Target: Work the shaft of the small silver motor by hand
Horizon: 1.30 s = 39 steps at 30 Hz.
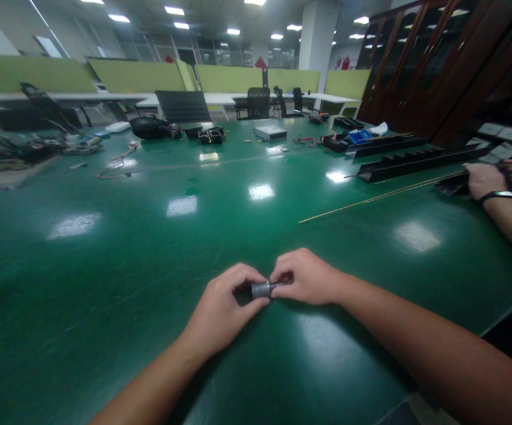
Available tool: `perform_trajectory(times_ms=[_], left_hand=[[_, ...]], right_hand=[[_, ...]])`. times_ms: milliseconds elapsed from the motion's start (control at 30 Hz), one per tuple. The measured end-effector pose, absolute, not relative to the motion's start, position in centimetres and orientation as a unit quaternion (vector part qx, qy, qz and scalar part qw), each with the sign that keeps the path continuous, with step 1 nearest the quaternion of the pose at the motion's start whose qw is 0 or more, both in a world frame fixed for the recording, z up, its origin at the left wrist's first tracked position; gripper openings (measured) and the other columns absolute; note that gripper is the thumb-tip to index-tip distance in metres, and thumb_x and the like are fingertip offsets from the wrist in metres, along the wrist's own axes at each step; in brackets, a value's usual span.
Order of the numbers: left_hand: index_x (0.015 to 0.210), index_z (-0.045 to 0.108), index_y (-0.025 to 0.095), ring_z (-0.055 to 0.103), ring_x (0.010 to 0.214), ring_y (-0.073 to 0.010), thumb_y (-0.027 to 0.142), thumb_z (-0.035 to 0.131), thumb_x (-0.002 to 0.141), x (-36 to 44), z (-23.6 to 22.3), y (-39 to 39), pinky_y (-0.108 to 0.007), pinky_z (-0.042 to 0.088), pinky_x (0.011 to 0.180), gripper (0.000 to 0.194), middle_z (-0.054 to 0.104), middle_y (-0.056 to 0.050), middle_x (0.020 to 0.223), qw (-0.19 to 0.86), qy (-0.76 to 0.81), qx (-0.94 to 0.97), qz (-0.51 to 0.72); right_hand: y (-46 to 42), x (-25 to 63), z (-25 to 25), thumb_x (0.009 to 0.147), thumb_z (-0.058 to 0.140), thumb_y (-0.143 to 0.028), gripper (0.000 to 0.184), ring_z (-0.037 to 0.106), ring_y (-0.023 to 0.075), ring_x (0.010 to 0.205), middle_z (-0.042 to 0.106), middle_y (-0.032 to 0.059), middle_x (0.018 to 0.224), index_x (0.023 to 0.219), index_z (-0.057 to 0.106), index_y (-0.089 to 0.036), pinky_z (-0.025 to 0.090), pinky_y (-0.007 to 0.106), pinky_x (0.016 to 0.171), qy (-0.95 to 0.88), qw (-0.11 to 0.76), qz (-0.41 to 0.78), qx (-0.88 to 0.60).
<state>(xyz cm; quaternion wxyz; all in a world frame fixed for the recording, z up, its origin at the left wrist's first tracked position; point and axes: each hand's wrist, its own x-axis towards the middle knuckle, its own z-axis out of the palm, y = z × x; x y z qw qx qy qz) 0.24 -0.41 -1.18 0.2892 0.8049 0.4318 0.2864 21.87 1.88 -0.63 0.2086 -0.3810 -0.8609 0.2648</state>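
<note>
Just above the green tabletop [140, 260], a small grey metal cylinder [261, 290] lies sideways between my two hands. My left hand [229, 301] grips it, thumb below and forefinger above. Against its right end, my right hand [306, 277] is closed in a pinch on a thin dark metal piece [277, 286]. Whether that piece is joined to the cylinder cannot be made out, as the fingertips cover it.
At the right, another person's hand [486, 180] holds a dark part near thin brass-coloured rods [371, 199]. Black channels [419, 162] lie beyond. Toward the back are a silver box [270, 133], a black pouch [152, 127] and a cable [116, 165]; clutter [29, 150] is at left.
</note>
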Motion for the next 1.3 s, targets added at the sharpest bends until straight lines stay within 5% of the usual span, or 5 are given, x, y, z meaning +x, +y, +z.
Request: perform_trajectory(times_ms=[167,333,767,1300], left_hand=[[0.093,0.068,0.022,0.064,0.086,-0.0174,0.019,0.073,0.078,0.16,-1.30,-0.46,-0.029,0.048,0.077,0.016,0.068,0.000,0.093,0.281,0.442,0.802,0.288],[0.091,0.067,0.021,0.063,0.087,-0.0179,0.018,0.072,0.078,0.08,-1.30,-0.51,-0.029,0.048,0.077,0.014,0.068,-0.001,0.092,0.280,0.441,0.804,0.283],[0.101,0.066,0.021,0.063,0.088,-0.0197,0.030,0.066,0.085,0.22,-0.77,-0.68,-0.031,0.050,0.078,0.019,0.068,-0.004,0.097,0.271,0.446,0.808,0.275],[0.097,0.068,0.022,0.063,0.088,-0.0199,0.024,0.069,0.081,0.14,-0.88,-0.55,-0.031,0.049,0.080,0.015,0.069,-0.002,0.095,0.276,0.450,0.813,0.247]], right_hand=[[1.69,21.85,-1.09,0.069,0.076,-0.017,0.028,0.061,0.0111,0.069,0.069,0.0003,0.079,0.097,0.073,-0.015,0.044,0.021,0.064,-0.817,0.234,0.319,-0.419],[1.93,22.36,-0.93,0.073,0.075,-0.020,0.010,0.060,0.0117,0.070,0.069,0.0012,0.077,0.082,0.074,-0.016,0.042,0.022,0.063,-0.841,0.227,0.285,-0.401],[1.89,22.26,-0.99,0.076,0.074,-0.021,0.012,0.059,0.0115,0.069,0.068,0.0022,0.078,0.086,0.074,-0.015,0.040,0.021,0.063,-0.854,0.230,0.270,-0.381],[1.77,22.29,-0.96,0.078,0.071,-0.023,0.013,0.059,0.0124,0.073,0.067,0.0026,0.080,0.089,0.073,-0.016,0.040,0.022,0.066,-0.873,0.224,0.247,-0.355]])
